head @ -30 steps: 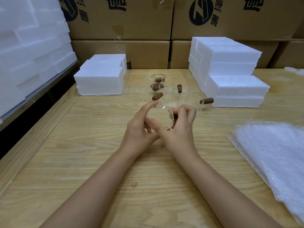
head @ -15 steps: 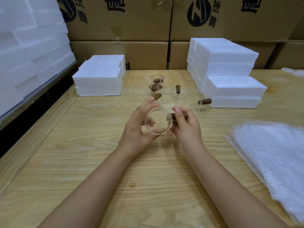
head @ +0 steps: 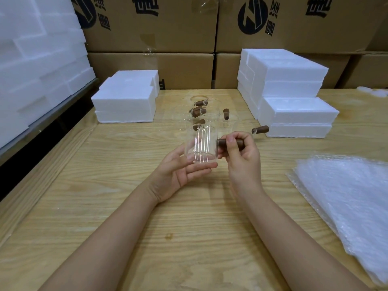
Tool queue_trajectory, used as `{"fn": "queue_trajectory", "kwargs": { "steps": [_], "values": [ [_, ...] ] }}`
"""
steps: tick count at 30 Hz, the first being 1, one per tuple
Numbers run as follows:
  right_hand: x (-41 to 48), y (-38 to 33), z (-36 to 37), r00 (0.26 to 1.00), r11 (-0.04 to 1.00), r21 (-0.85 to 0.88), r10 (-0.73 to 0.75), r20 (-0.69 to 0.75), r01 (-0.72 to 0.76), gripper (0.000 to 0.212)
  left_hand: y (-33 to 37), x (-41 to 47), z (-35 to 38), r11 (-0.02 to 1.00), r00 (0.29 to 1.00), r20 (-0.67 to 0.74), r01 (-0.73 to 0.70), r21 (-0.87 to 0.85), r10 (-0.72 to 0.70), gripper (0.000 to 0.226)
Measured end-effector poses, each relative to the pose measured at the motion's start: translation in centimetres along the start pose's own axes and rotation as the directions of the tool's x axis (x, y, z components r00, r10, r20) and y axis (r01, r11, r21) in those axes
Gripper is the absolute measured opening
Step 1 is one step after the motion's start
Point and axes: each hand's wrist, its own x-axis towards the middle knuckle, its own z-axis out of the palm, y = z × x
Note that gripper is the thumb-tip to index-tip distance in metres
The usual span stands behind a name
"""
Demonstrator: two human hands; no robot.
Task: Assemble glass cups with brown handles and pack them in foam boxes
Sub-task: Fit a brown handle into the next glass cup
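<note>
Far left: loose white foam blocks (head: pixel 31 59) are stacked on a shelf beside the bench (head: pixel 94 217). On the bench's left rear stands a low stack of foam boxes (head: pixel 126 101), lids closed.

Centre left: the left hand (head: pixel 180 171) is palm up, with its fingers nearly straight and relaxed. The fingers lie under and against the base of the glass cup (head: pixel 200 145) and support it from below without curling round it. The thumb rises toward the cup's left wall; contact there cannot be confirmed through the glass.

Centre: the glass cup is upright and clear of the bench surface, held between the two hands. Its brown handle (head: pixel 231 142) projects level from its right side.

Centre right: the right hand (head: pixel 241 156) is closed on the brown handle, fingers wrapped around it and the thumb laid over the top near the cup wall.

Behind the hands, further cups with handles (head: pixel 199 112) stand grouped on the bench. One more (head: pixel 260 129) lies just beside the right-hand foam.

Right: a taller stepped stack of foam boxes (head: pixel 289 97). Nearer, at the bench's right edge, sheets of bubble wrap (head: pixel 346 206) lie flat.

Printed cardboard cartons (head: pixel 157 28) line the rear wall.
</note>
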Motion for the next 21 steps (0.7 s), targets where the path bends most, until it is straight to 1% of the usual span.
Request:
{"fn": "queue_trajectory", "kwargs": {
  "steps": [2, 4, 6, 8, 10, 12, 13, 15, 16, 17, 18, 21],
  "values": [
    [0.0, -0.1, 0.0, 1.000, 1.000, -0.003, -0.021, 0.017, 0.021, 0.015, -0.1, 0.0, 0.0, 0.998, 1.000, -0.005, -0.005, -0.055, 0.005, 0.078],
    [0.0, -0.2, -0.1, 0.998, 0.999, -0.019, -0.049, 0.040, 0.050, 0.015, 0.2, 0.0, -0.1, 0.988, 0.998, 0.056, 0.018, -0.151, -0.010, 0.072],
    [-0.1, -0.3, -0.2, 0.995, 0.996, -0.043, -0.074, 0.071, 0.077, 0.015, 0.4, 0.0, -0.3, 0.978, 0.995, 0.091, 0.051, -0.204, -0.033, 0.082],
    [-0.1, -0.3, -0.2, 0.991, 0.993, -0.056, -0.096, 0.098, 0.102, 0.014, 0.4, 0.0, -0.4, 0.980, 0.998, 0.057, 0.040, -0.194, -0.030, 0.091],
    [-0.2, -0.4, 0.0, 0.989, 0.992, -0.059, -0.108, 0.099, 0.114, 0.012, 0.4, 0.0, -0.3, 0.983, 0.999, 0.042, 0.025, -0.182, -0.018, 0.094],
    [-0.6, -0.4, 0.2, 0.996, 0.995, -0.039, -0.086, 0.027, 0.087, 0.015, 0.5, 0.0, -0.3, 0.983, 0.999, 0.035, 0.017, -0.180, -0.011, 0.095],
    [-0.8, -0.4, 0.3, 0.997, 0.998, -0.040, -0.059, -0.047, 0.057, 0.019, 0.5, 0.0, -0.3, 0.983, 1.000, 0.029, 0.014, -0.181, -0.009, 0.095],
    [-1.6, -0.1, 0.5, 0.973, 0.996, -0.090, -0.017, -0.232, -0.004, 0.033, 0.4, 0.1, -0.3, 0.986, 1.000, 0.027, 0.008, -0.167, -0.003, 0.095],
    [-2.1, 0.0, 0.9, 0.956, 0.993, -0.117, -0.019, -0.294, -0.016, 0.039, 0.4, 0.1, -0.3, 0.987, 1.000, 0.025, 0.000, -0.158, 0.004, 0.095],
    [-2.6, 0.1, 1.2, 0.949, 0.990, -0.139, -0.038, -0.314, -0.006, 0.044, 0.3, 0.1, -0.2, 0.988, 1.000, 0.017, -0.010, -0.151, 0.013, 0.095],
    [-3.1, 0.3, 1.7, 0.954, 0.986, -0.167, -0.068, -0.292, 0.019, 0.048, 0.3, 0.1, -0.2, 0.990, 1.000, 0.004, -0.021, -0.142, 0.021, 0.096],
    [-4.5, 0.7, 2.8, 0.985, 0.961, -0.265, -0.114, -0.132, 0.075, 0.051, 0.2, 0.1, 0.0, 0.994, 0.999, -0.045, -0.029, -0.105, 0.025, 0.107]
  ]
}}
